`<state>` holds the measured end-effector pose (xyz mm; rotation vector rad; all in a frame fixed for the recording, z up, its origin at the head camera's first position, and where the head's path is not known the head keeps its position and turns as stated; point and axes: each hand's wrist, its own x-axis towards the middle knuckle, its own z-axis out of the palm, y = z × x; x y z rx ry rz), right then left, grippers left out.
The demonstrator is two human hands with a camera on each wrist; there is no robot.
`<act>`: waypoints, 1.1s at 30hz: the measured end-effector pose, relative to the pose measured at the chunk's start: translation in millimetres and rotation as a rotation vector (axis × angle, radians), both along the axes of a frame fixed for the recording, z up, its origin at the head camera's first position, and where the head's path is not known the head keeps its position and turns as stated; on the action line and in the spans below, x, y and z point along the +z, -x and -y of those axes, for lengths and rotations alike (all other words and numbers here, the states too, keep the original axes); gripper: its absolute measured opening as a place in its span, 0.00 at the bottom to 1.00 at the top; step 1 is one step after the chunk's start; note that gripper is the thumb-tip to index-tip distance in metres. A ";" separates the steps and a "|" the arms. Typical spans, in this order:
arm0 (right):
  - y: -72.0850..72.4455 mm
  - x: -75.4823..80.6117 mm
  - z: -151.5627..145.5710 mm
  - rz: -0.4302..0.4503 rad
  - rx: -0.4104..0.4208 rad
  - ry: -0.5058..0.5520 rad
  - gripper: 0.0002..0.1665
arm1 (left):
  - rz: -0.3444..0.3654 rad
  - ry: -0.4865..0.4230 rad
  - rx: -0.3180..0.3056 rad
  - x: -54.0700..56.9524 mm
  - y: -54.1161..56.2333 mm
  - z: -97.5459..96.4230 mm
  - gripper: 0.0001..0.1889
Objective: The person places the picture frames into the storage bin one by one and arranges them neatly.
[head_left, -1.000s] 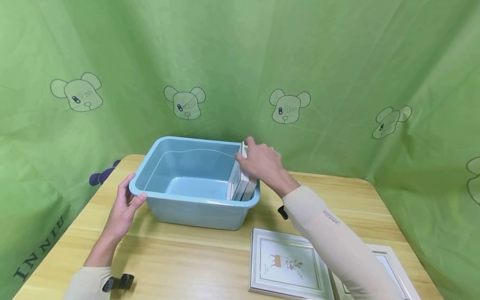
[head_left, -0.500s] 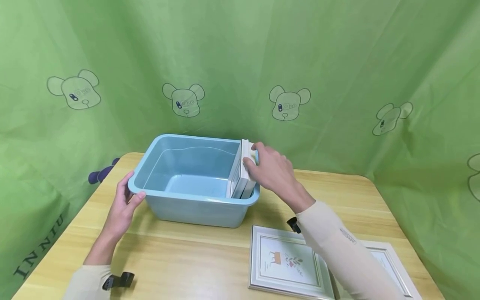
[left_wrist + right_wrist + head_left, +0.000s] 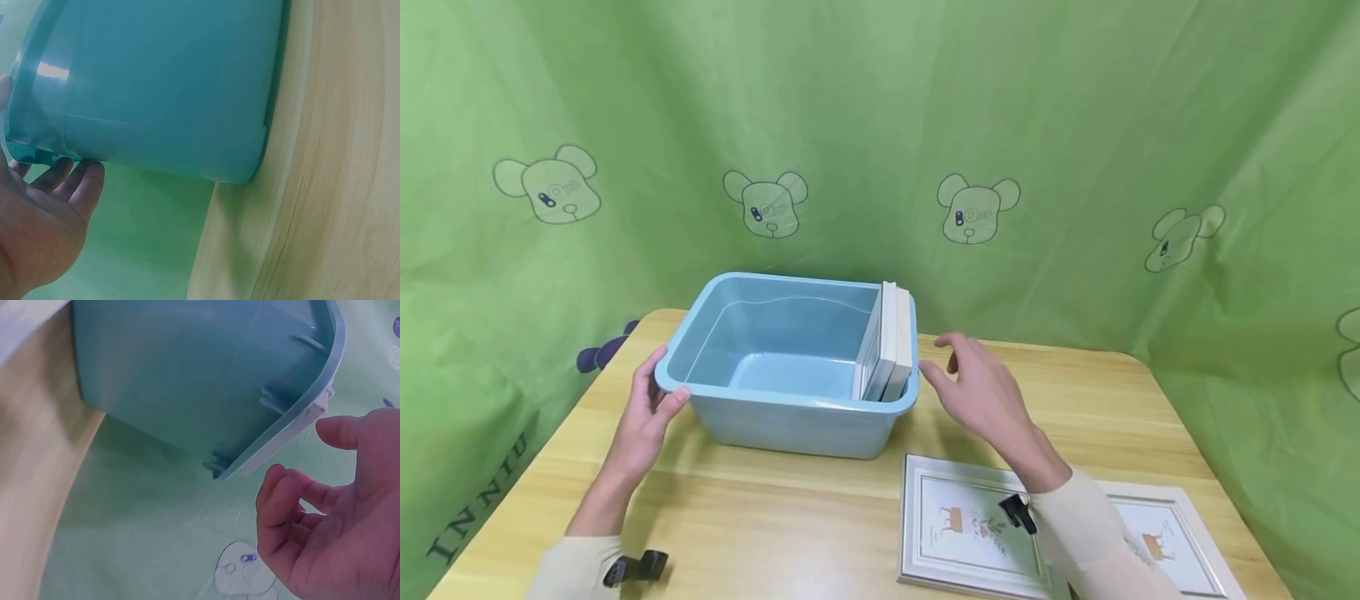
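Observation:
A light blue plastic basin (image 3: 790, 425) stands on the table. Inside it, white picture frames (image 3: 887, 342) stand on edge against the right wall. My left hand (image 3: 642, 417) grips the basin's left rim, thumb over the near corner and fingers beneath; the left wrist view shows those fingers (image 3: 87, 187) under the lip. To the right of the basin, my right hand (image 3: 981, 392) is in the air, apart from it, with fingers loosely bent and nothing held. Beneath the right forearm lies a framed picture (image 3: 962, 529) with an orange chair print, partly covered by the sleeve.
A second framed picture (image 3: 1172, 542) lies to the right, partly behind the right sleeve. The wooden table (image 3: 760, 525) carries everything. Green curtain (image 3: 865, 100) with bear heads hangs behind and at both sides. A purple object (image 3: 604, 353) shows past the left table edge.
My right hand has let go of the upright picture frames and moved right and toward me, out of the basin. The left hand stays on the rim.

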<state>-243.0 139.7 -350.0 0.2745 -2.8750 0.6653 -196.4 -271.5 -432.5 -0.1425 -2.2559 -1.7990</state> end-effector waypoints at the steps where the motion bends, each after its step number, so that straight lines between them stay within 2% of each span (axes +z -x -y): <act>1: -2.1 -3.6 -4.4 0.002 -0.006 0.001 0.28 | 0.002 0.004 0.000 -0.2 -0.1 -0.3 0.36; 10: -27.6 -31.7 -40.7 0.089 -0.067 0.007 0.30 | 0.000 0.007 0.001 -1.9 -2.4 -0.4 0.35; 17: -50.2 -54.4 -73.0 0.240 -0.132 -0.022 0.40 | 0.000 0.007 -0.003 -0.5 -2.3 -1.3 0.36; 24: -68.0 -76.6 -101.6 0.373 -0.197 -0.094 0.50 | 0.005 0.000 -0.006 0.2 -3.4 -1.2 0.36; 33: -83.1 -87.0 -115.2 0.446 -0.214 -0.173 0.43 | -0.008 -0.018 -0.012 -1.1 -2.1 -1.4 0.35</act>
